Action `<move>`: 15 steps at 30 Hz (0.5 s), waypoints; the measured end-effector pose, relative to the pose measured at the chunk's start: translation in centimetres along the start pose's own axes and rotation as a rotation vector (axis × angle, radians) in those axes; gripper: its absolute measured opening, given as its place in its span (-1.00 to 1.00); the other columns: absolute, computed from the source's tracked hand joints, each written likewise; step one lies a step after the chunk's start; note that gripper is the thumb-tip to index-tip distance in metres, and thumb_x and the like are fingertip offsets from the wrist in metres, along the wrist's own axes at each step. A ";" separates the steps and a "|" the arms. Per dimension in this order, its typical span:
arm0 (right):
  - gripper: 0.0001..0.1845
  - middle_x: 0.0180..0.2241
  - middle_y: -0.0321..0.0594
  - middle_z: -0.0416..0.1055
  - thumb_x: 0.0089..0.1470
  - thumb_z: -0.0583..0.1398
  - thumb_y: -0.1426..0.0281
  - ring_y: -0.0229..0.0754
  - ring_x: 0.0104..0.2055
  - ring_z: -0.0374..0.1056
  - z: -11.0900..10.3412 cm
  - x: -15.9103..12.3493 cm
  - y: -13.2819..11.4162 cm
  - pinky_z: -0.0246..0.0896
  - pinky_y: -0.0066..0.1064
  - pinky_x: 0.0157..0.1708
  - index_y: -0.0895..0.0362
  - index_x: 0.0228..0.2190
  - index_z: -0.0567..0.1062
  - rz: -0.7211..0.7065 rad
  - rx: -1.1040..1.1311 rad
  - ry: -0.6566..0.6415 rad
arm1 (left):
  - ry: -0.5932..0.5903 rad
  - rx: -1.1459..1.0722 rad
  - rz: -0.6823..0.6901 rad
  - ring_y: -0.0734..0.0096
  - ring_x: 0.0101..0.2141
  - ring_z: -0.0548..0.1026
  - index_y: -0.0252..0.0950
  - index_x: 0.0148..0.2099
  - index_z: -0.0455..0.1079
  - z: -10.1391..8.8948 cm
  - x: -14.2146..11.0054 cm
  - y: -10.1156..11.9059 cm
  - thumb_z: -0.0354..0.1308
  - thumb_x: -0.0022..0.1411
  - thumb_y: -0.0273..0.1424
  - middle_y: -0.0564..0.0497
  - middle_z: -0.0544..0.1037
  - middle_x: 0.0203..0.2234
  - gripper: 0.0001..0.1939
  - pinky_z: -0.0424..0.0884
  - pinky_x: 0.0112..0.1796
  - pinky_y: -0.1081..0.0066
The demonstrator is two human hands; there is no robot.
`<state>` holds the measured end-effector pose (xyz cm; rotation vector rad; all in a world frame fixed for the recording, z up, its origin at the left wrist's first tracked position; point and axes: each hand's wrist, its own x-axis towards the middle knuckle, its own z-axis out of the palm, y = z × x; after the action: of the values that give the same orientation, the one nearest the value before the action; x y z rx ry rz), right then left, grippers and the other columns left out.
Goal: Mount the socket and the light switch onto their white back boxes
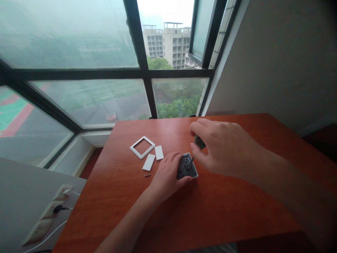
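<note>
Two hands are working apart: the left hand (168, 171) is clamping a shallow white-rimmed housing (186, 168) on the table (216, 202), which is facing up and holding a dark mechanism (187, 162); the right hand (219, 146) is gripping a green-handled screwdriver (200, 142), slanting down leftward lengthwise, its tip probably reaching inside. A white frame (136, 153) is lying left.

Right hand (219, 144) hides most of a green-handled tool (199, 142) as the left hand (168, 170) covers one side of a dark, white-rimmed unit (187, 168).
The contact at the tool's tip (192, 160) is too small to read, as is the form of a slim metal piece (147, 175); picture edges cut off both forearms (131, 214), and the ground (21, 119) outside blurs behind glass (65, 38).
</note>
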<state>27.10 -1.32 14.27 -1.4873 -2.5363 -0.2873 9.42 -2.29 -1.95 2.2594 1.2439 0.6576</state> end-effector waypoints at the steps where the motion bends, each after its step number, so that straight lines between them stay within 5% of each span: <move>1: -0.90 -0.30 -0.21 0.48 0.05 0.15 0.38 -0.16 -0.39 0.37 -0.1 -0.1 0.1 -0.16 -0.37 -0.55 0.10 -0.32 0.40 -0.030 0.057 -0.027 | -0.002 0.000 0.002 0.03 0.11 0.29 -0.21 0.17 0.16 0.0 0.0 0.0 0.37 0.01 -0.26 -0.13 0.31 0.12 -0.28 0.24 0.10 0.06; 6: -0.91 -0.35 -0.24 0.47 0.10 0.16 0.34 -0.16 -0.39 0.37 -0.2 -0.2 0.4 -0.15 -0.37 -0.54 0.09 -0.33 0.40 -0.041 0.053 -0.068 | 0.023 -0.002 0.012 0.03 0.11 0.29 -0.21 0.17 0.16 0.2 0.0 -0.2 0.38 -0.01 -0.26 -0.13 0.31 0.13 -0.26 0.23 0.11 0.05; 11: -0.68 -0.49 -0.19 0.44 0.17 0.08 0.13 -0.10 -0.51 0.34 -0.1 -0.1 0.4 -0.32 -0.35 -0.58 0.10 -0.46 0.38 0.075 -0.167 -0.025 | 0.009 0.003 -0.001 0.02 0.11 0.29 -0.19 0.17 0.16 0.1 0.0 0.0 0.38 -0.01 -0.28 -0.12 0.31 0.12 -0.27 0.23 0.11 0.05; 15: -0.88 -0.25 -0.17 0.46 0.10 0.12 0.33 -0.12 -0.35 0.38 -0.1 -0.4 0.8 -0.20 -0.36 -0.56 0.11 -0.31 0.40 -0.006 -0.009 -0.032 | 0.011 0.003 0.006 0.03 0.11 0.29 -0.20 0.17 0.15 0.0 -0.1 0.0 0.38 0.00 -0.27 -0.12 0.31 0.11 -0.27 0.23 0.11 0.06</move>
<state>27.95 -1.30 14.31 -1.5000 -2.5683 -0.2788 9.41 -2.38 -1.97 2.2664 1.2441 0.6712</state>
